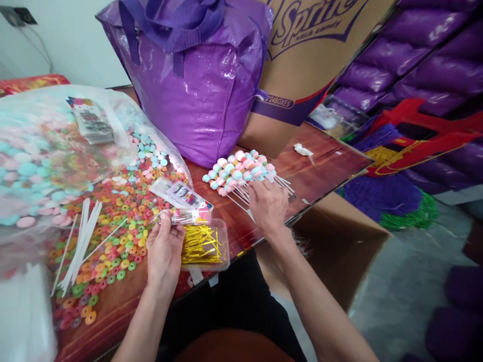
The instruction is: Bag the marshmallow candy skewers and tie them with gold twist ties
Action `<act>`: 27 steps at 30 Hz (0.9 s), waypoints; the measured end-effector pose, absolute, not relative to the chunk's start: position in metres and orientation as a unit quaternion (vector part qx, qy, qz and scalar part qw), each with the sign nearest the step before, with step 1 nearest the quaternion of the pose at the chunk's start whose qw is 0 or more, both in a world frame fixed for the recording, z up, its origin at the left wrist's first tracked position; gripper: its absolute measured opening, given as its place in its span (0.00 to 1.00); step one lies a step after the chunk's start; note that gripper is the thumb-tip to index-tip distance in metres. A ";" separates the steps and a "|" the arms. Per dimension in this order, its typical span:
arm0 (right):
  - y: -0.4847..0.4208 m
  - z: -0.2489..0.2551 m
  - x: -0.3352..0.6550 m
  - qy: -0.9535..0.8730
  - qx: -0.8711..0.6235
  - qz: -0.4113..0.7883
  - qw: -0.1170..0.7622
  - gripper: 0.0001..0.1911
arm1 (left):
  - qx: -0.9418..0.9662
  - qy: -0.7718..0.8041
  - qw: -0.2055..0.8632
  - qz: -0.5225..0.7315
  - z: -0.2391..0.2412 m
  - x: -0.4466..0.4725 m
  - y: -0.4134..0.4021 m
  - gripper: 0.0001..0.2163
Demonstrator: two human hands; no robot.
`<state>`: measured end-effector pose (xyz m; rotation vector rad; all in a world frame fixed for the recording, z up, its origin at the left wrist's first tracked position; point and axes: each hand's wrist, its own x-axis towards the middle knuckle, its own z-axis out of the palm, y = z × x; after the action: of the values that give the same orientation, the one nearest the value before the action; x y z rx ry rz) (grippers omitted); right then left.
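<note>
My left hand [164, 249] is closed on a clear printed cellophane bag [183, 198] held just above the table. Under it lies a clear plastic tray of yellow twist ties [202, 245]. My right hand [267, 203] rests palm down on the white sticks of a pile of pastel candy skewers [238, 169], fingers curled onto the sticks. Whether it grips one is hidden. Loose coloured ring candies [121, 236] cover the table to the left, and several bare white sticks [81, 236] lie across them.
A big clear bag of pastel candies [49, 151] lies at the left. A purple woven bag [196, 75] and a printed cardboard box [313, 45] stand behind. An open brown carton [339, 241] sits on the floor beyond the table edge [328, 188]. Purple bundles [415, 50] fill the right.
</note>
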<state>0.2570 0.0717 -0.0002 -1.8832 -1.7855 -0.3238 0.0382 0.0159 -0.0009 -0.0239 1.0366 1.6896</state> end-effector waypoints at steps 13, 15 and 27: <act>-0.025 0.012 0.251 -0.555 -0.572 0.216 0.564 0.06 | -0.070 0.449 0.573 0.682 0.005 0.033 0.023 0.08; -0.032 0.012 0.253 -0.574 -0.562 0.195 0.563 0.07 | -0.084 0.449 0.575 0.679 0.007 0.034 0.024 0.09; -0.037 0.019 0.262 -0.693 -0.522 0.141 0.476 0.07 | 0.078 0.432 0.521 0.732 -0.003 0.041 0.015 0.15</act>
<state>0.2623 -0.0367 0.0191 -1.2749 -1.6943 0.3457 0.0407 0.0148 -0.0026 0.1858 1.0364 1.7548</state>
